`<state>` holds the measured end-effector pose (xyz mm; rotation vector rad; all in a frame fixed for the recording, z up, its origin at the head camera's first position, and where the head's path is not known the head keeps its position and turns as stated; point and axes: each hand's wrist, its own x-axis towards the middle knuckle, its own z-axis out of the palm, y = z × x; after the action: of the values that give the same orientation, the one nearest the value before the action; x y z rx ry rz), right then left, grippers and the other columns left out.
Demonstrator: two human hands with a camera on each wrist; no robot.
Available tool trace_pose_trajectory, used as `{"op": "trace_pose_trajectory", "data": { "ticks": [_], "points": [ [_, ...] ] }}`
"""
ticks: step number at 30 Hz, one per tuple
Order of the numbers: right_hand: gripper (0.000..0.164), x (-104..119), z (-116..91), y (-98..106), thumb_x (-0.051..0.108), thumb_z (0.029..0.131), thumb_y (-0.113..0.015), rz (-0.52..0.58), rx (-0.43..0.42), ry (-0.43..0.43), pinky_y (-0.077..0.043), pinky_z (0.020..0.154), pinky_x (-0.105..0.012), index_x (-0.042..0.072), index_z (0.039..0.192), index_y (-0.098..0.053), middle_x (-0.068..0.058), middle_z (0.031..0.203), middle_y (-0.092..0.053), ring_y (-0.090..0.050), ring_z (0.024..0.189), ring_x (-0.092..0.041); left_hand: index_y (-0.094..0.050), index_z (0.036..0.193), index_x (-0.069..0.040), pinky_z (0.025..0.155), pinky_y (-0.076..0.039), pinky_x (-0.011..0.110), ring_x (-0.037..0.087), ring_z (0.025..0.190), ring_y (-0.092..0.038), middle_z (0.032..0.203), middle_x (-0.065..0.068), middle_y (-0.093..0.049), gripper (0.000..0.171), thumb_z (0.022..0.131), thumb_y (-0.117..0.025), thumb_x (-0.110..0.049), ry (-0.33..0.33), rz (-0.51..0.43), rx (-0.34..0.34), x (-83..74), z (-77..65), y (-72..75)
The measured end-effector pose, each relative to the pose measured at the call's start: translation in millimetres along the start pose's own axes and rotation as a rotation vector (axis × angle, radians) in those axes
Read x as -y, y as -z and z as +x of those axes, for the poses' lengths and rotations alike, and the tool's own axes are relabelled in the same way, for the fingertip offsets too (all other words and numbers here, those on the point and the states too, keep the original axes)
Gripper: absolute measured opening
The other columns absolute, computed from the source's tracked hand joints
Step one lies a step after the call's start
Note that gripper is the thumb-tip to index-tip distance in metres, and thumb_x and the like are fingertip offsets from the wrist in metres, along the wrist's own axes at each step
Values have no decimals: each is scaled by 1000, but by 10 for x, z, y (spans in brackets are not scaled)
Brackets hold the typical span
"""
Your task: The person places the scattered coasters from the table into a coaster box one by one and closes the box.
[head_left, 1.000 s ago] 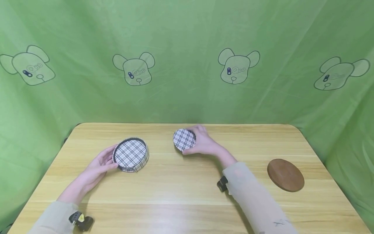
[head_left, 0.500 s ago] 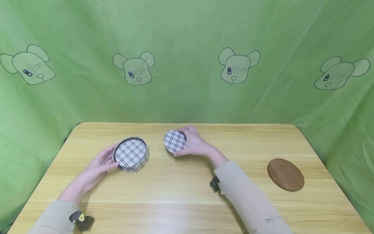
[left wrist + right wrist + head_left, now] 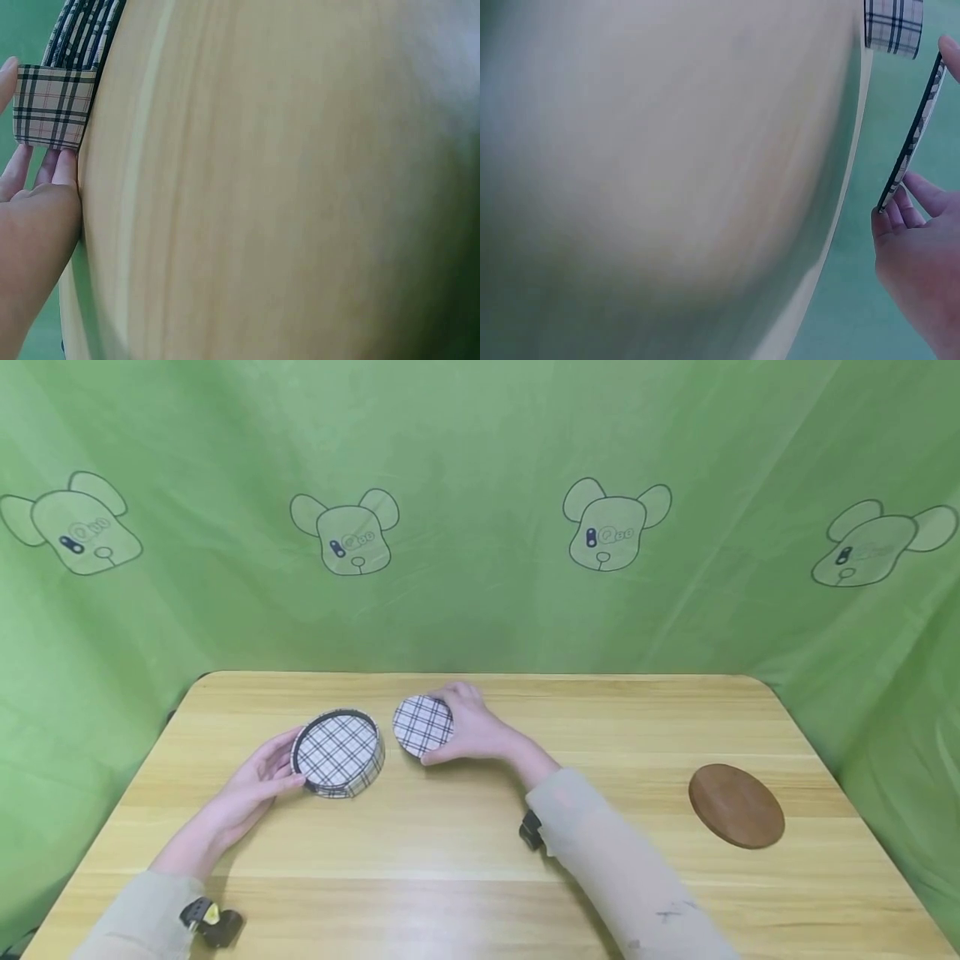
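A round plaid coaster holder [image 3: 369, 774] with a dark inner rim rests on the left of the table, and a plaid disc shows inside it. My left hand [image 3: 251, 789] grips its left side, thumb at the near rim and fingers around the wall. Striped edges stacked in the holder [image 3: 56, 105] show in the left wrist view. Just to its right, my right hand [image 3: 476, 731] pinches a thin round plaid coaster [image 3: 423, 725] by its edges, above the table. Seen edge-on in the right wrist view, the coaster [image 3: 911, 139] is tilted, with the holder close beyond it.
A brown round coaster [image 3: 737, 807] lies flat on the right of the wooden table [image 3: 420, 910]. Behind the far table edge hangs a green curtain [image 3: 480, 593] with printed bear heads. Black wrist cameras [image 3: 217, 928] sit on both sleeves.
My right hand has carried the plaid coaster leftward, closer to the holder. The left hand and the holder have stayed in place.
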<state>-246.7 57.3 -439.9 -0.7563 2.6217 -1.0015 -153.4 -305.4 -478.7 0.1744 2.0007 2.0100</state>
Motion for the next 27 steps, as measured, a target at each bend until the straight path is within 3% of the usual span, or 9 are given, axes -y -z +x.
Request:
{"op": "trace_pose_trajectory", "data": {
  "ticks": [2, 9, 16, 22, 27],
  "points": [
    [112, 46, 30, -22, 36, 67, -98, 4, 2, 13, -41, 124, -59, 3, 158, -42, -19, 159, -38, -34, 148, -35, -14, 167, 1, 108, -45, 7, -9, 128, -55, 150, -13, -44, 85, 98, -63, 4, 2, -3, -4, 3, 4, 0],
    [112, 238, 125, -98, 37, 69, -98, -20, 36, 61, -39, 126, -59, 3, 159, -41, -20, 159, -37, -32, 149, -37, -14, 167, 1, 108, -44, 6, -10, 127, -54, 157, -2, -41, 86, 98, -64, 2, 5, 6, -6, -18, -12, -7],
    [112, 431, 210, -168, 37, 70, -98, -31, 65, 108, -41, 124, -57, 2, 160, -40, -21, 158, -38, -33, 147, -36, -13, 167, 2, 108, -45, 6, -10, 127, -55, 143, -19, -47, 85, 98, -63, 4, -12, -11, 6, -11, -13, -8],
    [112, 558, 281, -237, 38, 70, -98, -57, 74, 132, -44, 122, -55, 2, 160, -41, -18, 155, -40, -35, 145, -33, -15, 167, 1, 108, -45, 7, -8, 128, -55, 154, -5, -44, 84, 98, -62, 4, -17, -17, 7, 4, -8, 6],
    [112, 650, 330, -308, 40, 70, -98, -99, 80, 143, -45, 122, -51, 4, 160, -41, -16, 155, -42, -36, 144, -29, -15, 167, 1, 109, -46, 8, -8, 128, -56, 149, -13, -46, 83, 98, -62, 5, -24, -22, 7, 16, -7, 15]
  ]
}}
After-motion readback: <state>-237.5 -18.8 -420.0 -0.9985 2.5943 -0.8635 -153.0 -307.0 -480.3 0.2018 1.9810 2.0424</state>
